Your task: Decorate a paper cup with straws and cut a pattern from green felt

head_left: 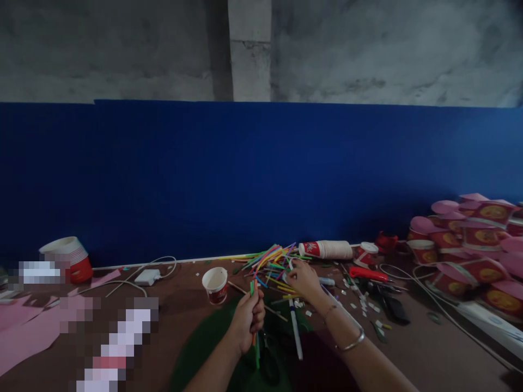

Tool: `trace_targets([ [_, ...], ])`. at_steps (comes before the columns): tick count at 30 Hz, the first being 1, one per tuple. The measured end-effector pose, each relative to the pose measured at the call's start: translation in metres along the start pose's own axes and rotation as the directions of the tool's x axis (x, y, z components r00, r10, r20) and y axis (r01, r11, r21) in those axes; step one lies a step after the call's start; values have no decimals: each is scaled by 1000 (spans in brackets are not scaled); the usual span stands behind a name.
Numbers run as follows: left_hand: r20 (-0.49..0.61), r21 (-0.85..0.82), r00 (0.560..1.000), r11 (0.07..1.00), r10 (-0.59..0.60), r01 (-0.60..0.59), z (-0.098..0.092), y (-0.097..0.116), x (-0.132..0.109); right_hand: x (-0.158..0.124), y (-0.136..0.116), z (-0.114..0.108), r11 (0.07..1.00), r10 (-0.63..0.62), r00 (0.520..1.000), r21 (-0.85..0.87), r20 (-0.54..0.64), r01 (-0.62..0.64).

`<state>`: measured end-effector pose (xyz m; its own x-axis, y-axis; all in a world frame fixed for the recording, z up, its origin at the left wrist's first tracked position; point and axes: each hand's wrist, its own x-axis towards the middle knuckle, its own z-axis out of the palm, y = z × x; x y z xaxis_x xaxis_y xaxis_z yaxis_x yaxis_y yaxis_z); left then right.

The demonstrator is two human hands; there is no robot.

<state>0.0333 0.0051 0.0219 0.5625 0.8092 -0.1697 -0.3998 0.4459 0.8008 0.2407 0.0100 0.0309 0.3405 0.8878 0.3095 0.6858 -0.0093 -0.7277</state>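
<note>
My left hand is wrapped round a small upright bundle of coloured straws, green and orange among them, whose ends stick out above and below the fist. My right hand is at the edge of a loose pile of multicoloured straws, its fingers curled together; what lies between the fingertips is too small to make out. A white paper cup with a red pattern stands to the left of the pile. Under my left hand lie dark-handled scissors, partly hidden. A white marker pen lies between my forearms.
Behind my right hand lies a stack of paper cups. Farther right are a red-handled tool, a black object and many pink-topped red cups. A white adapter, stacked cups and pink sheets are at left.
</note>
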Motion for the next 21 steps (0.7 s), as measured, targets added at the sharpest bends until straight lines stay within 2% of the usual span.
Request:
trace_targets([
  [2, -17, -1, 1000, 1000, 4, -4, 0, 1, 1, 4, 2, -5, 983, 55, 999, 173, 4, -54],
  [8, -40, 24, 999, 999, 29, -28, 2, 4, 2, -4, -8, -20, 892, 101, 995, 442, 8, -94],
  [9, -51, 35, 998, 999, 30, -28, 3, 4, 2, -8, -13, -19, 858, 98, 995, 506, 13, -92],
  [11, -106, 60, 993, 998, 42, -36, 6, 5, 1, -18, -25, -16, 709, 72, 996, 701, 48, -85],
  [13, -180, 90, 980, 994, 84, -69, 11, 5, 0, -29, -37, -8, 571, 29, 994, 814, 108, -105],
  [15, -211, 125, 966, 984, 148, -124, 15, 7, -3, -39, -46, 2, 532, -32, 984, 837, 176, -132],
  [17, -172, 169, 965, 971, 197, -168, 19, 8, -6, -47, -51, 12, 543, -93, 972, 830, 214, -131],
  [21, -95, 259, 962, 939, 257, -225, 21, 11, -10, -59, -54, 26, 523, -127, 959, 839, 253, -151],
])
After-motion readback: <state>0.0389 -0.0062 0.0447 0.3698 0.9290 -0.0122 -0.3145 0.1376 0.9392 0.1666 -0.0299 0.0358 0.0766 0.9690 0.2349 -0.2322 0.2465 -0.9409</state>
